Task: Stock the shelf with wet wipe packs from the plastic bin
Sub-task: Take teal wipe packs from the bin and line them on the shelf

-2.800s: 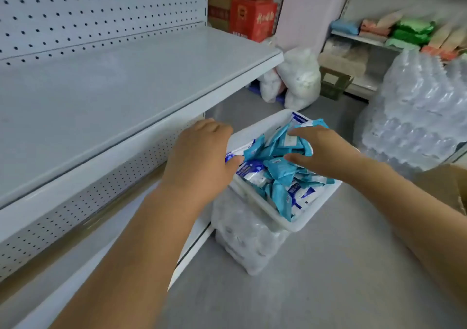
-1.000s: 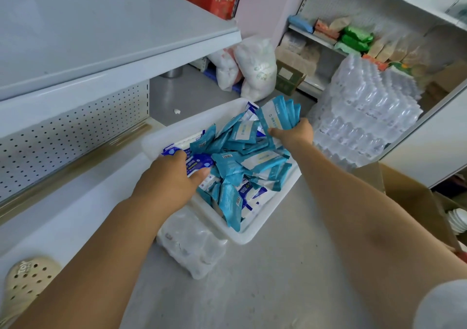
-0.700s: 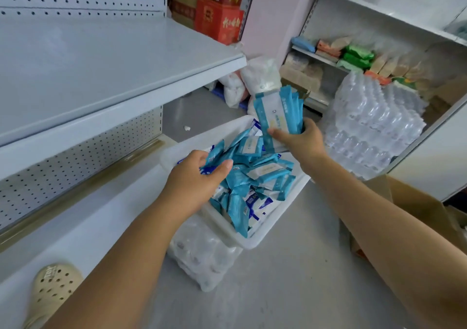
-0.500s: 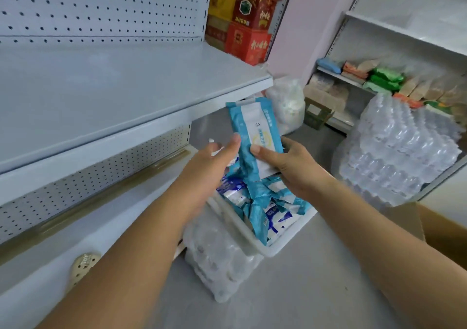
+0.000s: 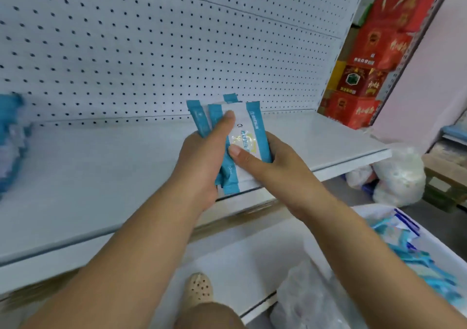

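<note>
Clasping wet wipe packs [image 5: 249, 131] in closed grips, left hand [image 5: 202, 161] and right hand [image 5: 273, 167] are apparently aligning them for placement on the shelf [image 5: 101, 172] beneath.

My arms reach forward, left hand [image 5: 202, 163] and right hand [image 5: 278, 164] gripping the wet wipe packs [image 5: 251, 127] between them, thumbs on top.
</note>
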A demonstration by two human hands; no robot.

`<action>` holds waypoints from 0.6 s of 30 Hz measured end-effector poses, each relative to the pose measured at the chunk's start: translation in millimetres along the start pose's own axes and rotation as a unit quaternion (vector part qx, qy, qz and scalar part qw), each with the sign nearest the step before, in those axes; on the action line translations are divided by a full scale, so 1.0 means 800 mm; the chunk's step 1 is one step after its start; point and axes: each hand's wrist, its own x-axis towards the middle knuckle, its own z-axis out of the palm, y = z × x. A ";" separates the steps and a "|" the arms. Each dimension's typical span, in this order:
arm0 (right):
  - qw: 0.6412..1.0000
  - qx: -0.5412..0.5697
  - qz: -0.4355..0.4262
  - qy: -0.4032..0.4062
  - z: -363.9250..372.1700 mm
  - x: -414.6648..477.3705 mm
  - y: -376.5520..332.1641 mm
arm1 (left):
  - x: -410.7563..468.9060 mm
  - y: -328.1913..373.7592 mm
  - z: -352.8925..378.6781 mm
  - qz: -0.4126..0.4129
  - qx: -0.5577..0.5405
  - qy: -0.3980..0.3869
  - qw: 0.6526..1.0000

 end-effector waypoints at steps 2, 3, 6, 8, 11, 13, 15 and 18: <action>0.997 -0.075 -0.031 0.000 0.045 0.017 -0.021 | -0.004 0.025 -0.047 0.038 -0.016 0.057 0.997; 0.997 -0.074 -0.035 -0.008 0.067 0.024 -0.031 | -0.007 0.036 -0.071 0.058 -0.020 0.091 0.994; 0.998 -0.002 -0.038 -0.054 0.133 0.041 -0.063 | -0.019 0.062 -0.135 0.108 -0.041 0.169 0.979; 0.996 0.009 -0.052 -0.079 0.171 0.052 -0.078 | -0.028 0.073 -0.166 0.129 -0.043 0.210 0.968; 0.991 0.034 -0.068 -0.112 0.215 0.065 -0.086 | -0.045 0.080 -0.203 0.141 -0.046 0.235 0.961; 0.989 0.064 -0.071 -0.116 0.235 0.070 -0.083 | -0.056 0.084 -0.223 0.149 -0.061 0.224 0.961; 0.986 0.100 -0.075 -0.112 0.253 0.072 -0.076 | -0.065 0.085 -0.239 0.161 -0.064 0.231 0.957; 0.980 0.169 -0.053 -0.095 0.276 0.072 -0.070 | -0.070 0.082 -0.256 0.182 -0.071 0.279 0.940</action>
